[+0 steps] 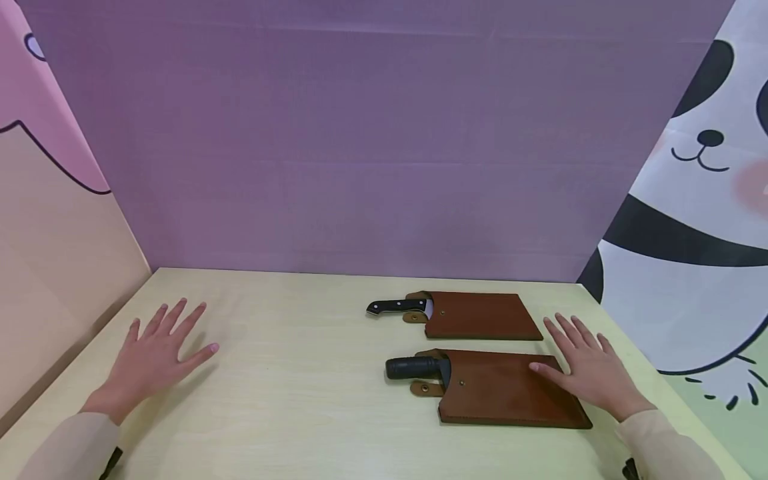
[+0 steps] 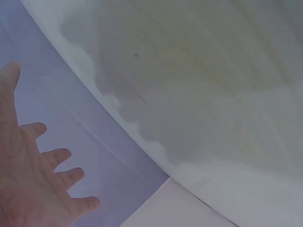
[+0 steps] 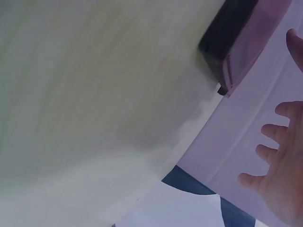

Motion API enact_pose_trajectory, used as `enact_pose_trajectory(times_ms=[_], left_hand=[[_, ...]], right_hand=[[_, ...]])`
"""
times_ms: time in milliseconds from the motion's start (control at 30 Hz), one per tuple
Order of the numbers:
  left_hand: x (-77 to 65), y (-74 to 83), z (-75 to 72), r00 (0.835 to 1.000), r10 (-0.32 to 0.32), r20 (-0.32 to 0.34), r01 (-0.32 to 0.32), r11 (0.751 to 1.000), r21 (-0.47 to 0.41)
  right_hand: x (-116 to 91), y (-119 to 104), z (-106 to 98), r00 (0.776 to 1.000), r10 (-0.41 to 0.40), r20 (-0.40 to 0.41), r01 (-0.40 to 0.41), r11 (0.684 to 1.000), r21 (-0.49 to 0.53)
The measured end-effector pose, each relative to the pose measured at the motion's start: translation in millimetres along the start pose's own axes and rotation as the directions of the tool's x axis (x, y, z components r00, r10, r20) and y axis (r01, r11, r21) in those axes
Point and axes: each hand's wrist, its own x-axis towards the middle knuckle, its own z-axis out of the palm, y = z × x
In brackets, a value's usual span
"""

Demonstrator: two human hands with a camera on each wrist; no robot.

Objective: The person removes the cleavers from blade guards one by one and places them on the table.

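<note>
Two knives in brown leather sheaths lie on the right half of the table, handles pointing left. The back knife has a black handle with pale rivets, and its sheath covers most of the blade. A thicker, ridged black handle belongs to the front knife, whose sheath has an unfastened snap strap. My right hand, fingers spread, overlaps the front sheath's right end. Over the left side of the table my left hand is spread with nothing in it. Both blades are mostly hidden.
The pale wooden table meets a purple backdrop along its far edge. A panel with a panda drawing borders the right side, and a pink and beige panel the left.
</note>
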Motion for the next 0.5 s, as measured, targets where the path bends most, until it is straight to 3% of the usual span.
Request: enact_pose_trajectory(times_ms=[500], left_hand=[[1.1,15.9,2.8,0.998,0.066,-0.013,-0.066,0.998,0.021]], right_hand=[[2.7,-15.4,1.9,0.999,-0.046,0.005,0.046,0.999,-0.016]])
